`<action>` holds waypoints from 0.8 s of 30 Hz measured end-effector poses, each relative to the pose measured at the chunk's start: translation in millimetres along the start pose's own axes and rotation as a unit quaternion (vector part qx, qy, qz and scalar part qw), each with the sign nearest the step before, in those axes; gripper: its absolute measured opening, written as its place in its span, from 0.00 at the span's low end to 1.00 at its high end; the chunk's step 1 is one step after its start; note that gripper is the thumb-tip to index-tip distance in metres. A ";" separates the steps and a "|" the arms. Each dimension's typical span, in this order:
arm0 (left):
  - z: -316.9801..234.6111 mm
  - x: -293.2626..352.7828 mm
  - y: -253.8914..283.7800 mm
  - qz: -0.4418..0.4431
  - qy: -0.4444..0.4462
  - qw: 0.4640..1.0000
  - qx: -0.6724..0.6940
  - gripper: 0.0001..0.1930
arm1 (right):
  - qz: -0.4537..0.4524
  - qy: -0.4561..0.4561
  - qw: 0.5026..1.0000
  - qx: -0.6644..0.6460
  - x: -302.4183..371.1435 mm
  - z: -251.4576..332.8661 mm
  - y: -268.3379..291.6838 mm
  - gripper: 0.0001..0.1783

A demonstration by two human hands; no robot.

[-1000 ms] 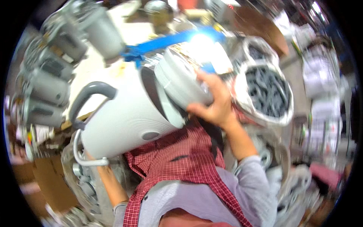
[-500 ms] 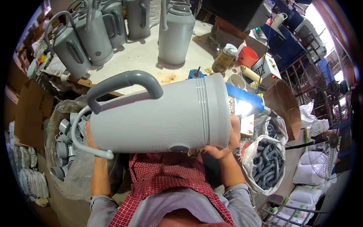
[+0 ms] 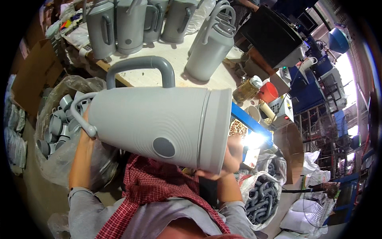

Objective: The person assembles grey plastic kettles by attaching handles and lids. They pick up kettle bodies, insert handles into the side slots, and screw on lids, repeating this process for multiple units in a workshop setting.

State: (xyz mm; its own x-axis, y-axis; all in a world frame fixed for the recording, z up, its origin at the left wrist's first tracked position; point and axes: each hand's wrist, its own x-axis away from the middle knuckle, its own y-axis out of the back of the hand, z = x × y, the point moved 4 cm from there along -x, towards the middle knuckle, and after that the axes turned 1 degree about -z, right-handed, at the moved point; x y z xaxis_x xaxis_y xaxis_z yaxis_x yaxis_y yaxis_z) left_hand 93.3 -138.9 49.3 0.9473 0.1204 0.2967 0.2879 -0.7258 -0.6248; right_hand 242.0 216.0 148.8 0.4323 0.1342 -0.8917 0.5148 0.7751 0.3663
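Observation:
A large light-grey thermos jug [image 3: 147, 115] lies on its side in front of me, held up between my two hands. Its dark-grey side handle [image 3: 149, 61] points away from me, and a dark oval disc [image 3: 164, 147] shows on the near side. My right hand [image 3: 229, 159] is closed around the wide base rim at the right end. At the narrower left end, by the light-grey carrying loop [image 3: 77, 115], my left hand [image 3: 86, 116] is against the jug. Most of its fingers are hidden behind the body.
Similar grey jugs [image 3: 211, 51] stand on the pale worktable [image 3: 175, 73]. A bag of grey cup-like parts [image 3: 57, 123] is at left, a sack of dark curved handles [image 3: 260, 201] at right. Beside a bright lamp [image 3: 256, 139] are a red cup [image 3: 268, 92] and a lidded jar [image 3: 247, 89].
The jug has rolled in my hands, so its oval disc now shows fuller and higher. My view has turned, and the table's jugs appear farther right.

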 end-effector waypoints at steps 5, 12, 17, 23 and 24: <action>-46.3 31.2 22.8 -0.063 -0.344 0.927 -0.137 0.23 | -0.119 -0.459 0.852 -0.222 43.2 -79.6 -54.4 0.40; -141.7 50.4 42.7 -0.214 -0.436 0.834 -0.262 0.25 | -0.051 -0.515 0.761 -0.391 -7.0 -86.2 -99.9 0.40; -113.6 60.1 5.9 0.096 -0.380 0.918 -0.067 0.21 | -0.021 -0.278 0.926 -0.256 -56.8 -102.8 -74.2 0.49; -79.2 -5.6 38.6 0.021 -0.263 0.964 -0.032 0.20 | 0.067 -0.276 0.912 -0.295 -74.0 -103.3 -133.1 0.48; -86.1 -27.0 70.8 0.010 -0.238 0.970 -0.040 0.21 | 0.063 -0.277 0.909 -0.306 -73.0 -107.2 -131.3 0.54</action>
State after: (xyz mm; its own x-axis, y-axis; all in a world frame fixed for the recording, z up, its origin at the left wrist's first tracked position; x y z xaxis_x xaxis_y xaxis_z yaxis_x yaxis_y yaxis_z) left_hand 76.0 -251.8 59.2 0.9153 0.3917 -0.0944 0.2753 -0.7791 -0.5632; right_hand 63.4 170.6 137.3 0.8531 0.0462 -0.5196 0.0000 0.9961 0.0885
